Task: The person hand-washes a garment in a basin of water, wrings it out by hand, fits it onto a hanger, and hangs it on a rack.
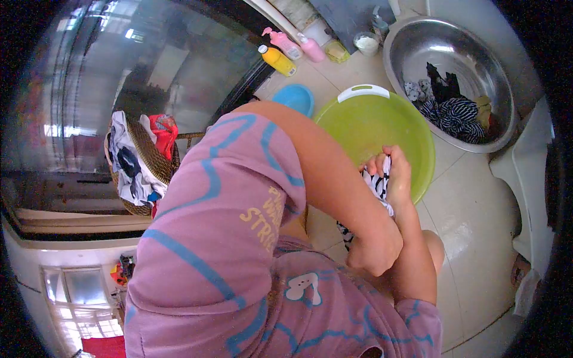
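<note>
A black-and-white patterned cloth (377,186) is bunched up over the near side of a green basin (422,137). My right hand (399,179) is closed around its upper part, fingers curled and thumb against the fabric. Lower down, my left hand (376,250) is a fist in front of my right forearm. Some of the same cloth shows beside that fist, so it grips the lower part. My left forearm hides the middle of the cloth.
Right of the basin, a large metal bowl (412,45) holds dark and striped clothes (456,119). A small blue basin (295,98), yellow bottle (277,61) and pink pump bottle (283,43) stand behind. At left, a wicker basket (146,149) holds laundry. A white plastic stool-like object (531,179) is at right.
</note>
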Demonstrator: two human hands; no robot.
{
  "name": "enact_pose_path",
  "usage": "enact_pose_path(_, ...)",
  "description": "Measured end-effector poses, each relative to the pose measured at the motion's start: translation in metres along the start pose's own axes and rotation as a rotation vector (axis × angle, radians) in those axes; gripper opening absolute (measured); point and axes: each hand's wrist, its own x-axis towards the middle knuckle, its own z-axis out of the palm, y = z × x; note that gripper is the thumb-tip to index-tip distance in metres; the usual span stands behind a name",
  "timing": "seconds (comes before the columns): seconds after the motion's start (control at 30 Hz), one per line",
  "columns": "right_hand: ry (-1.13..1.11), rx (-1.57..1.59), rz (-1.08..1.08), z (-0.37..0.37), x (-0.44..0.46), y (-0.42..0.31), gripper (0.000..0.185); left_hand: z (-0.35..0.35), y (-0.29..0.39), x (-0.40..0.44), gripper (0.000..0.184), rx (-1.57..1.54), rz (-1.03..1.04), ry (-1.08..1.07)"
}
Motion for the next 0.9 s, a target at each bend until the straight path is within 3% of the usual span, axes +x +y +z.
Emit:
enact_pose_path(0.27, -0.001, 0.007, -0.024, 0.002, 0.007, 0.010, 0.044, 0.004, 0.007, -0.007, 0.030, 0.039, -0.039, 0.020)
enact_pose_path(0.37, -0.011, -0.042, -0.033, 0.001, 0.010, 0.017, 0.045, 0.022, 0.010, -0.008, 0.020, 0.093, 0.029, 0.194)
enact_pose_path(0.47, 0.135, -0.207, -0.031, -0.010, 0.008, 0.018, 0.046, 0.044, 0.005, 0.003, 0.020, 0.073, 0.038, 0.323)
enact_pose_path(0.57, 0.305, -0.153, -0.090, 0.000, -0.005, 0.005, 0.045, 0.019, 0.002, -0.007, 0.020, 0.077, 0.136, 0.207)
enact_pose_path(0.67, 0.370, -0.044, -0.032, -0.005, -0.022, 0.001, 0.044, 0.006, 0.006, -0.006, 0.020, 0.034, 0.290, 0.222)
enact_pose_path(0.8, 0.513, 0.159, 0.166, 0.000, -0.030, 0.015, 0.045, -0.003, 0.010, -0.017, 0.020, -0.137, 0.447, 0.240)
enact_pose_path(0.83, 0.485, 0.088, 0.178, -0.001, -0.030, 0.024, 0.046, -0.005, 0.011, -0.017, 0.020, -0.199, 0.464, 0.240)
enact_pose_path(0.9, 0.449, 0.266, 0.230, 0.023, -0.045, 0.030, 0.046, -0.009, 0.027, -0.023, 0.020, -0.299, 0.487, 0.227)
